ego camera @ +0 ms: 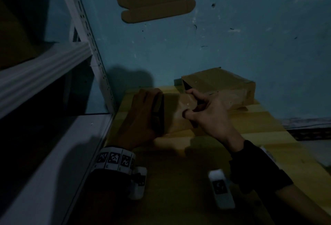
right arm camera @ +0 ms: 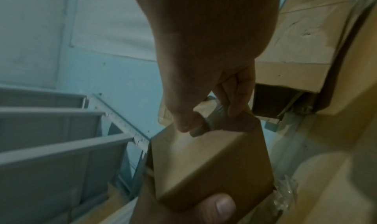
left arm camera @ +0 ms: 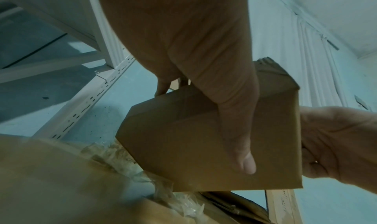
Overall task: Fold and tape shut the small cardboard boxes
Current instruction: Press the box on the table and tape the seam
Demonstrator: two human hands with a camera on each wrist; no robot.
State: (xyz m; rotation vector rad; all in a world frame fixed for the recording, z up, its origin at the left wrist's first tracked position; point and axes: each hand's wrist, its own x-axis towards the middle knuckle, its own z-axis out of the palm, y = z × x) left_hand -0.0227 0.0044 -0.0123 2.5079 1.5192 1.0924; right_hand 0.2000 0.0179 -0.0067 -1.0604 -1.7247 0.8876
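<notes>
Head view shows both hands on one small cardboard box (ego camera: 174, 112) that sits on the yellow wooden tabletop (ego camera: 250, 122), toward its far edge and near the far left corner. The left hand (ego camera: 141, 117) wraps the box's left end, palm against the end face; in the left wrist view its thumb (left arm camera: 238, 130) lies straight down the broad brown side while the other fingers (left arm camera: 163, 85) curl over the far edge, so the hand grips the box. The right hand (ego camera: 213, 115) sits at the box's right end with its wrist raised and a dark sleeve (ego camera: 258, 165) behind it. In the right wrist view its thumb and curled fingers (right arm camera: 234, 98) pinch something grey at the box's upper edge; whether that is tape cannot be told. The box's flaps look folded shut on the sides that show, and nothing of its inside is visible.

Just behind it, against the blue wall (ego camera: 250, 37), lies a larger cardboard box (ego camera: 220, 85) with a dark opening at its left end; its contents cannot be made out. Crumpled clear plastic (left arm camera: 126, 159) lies near the small box. A white metal shelf rack (ego camera: 53, 74) stands beside the tabletop's left edge.
</notes>
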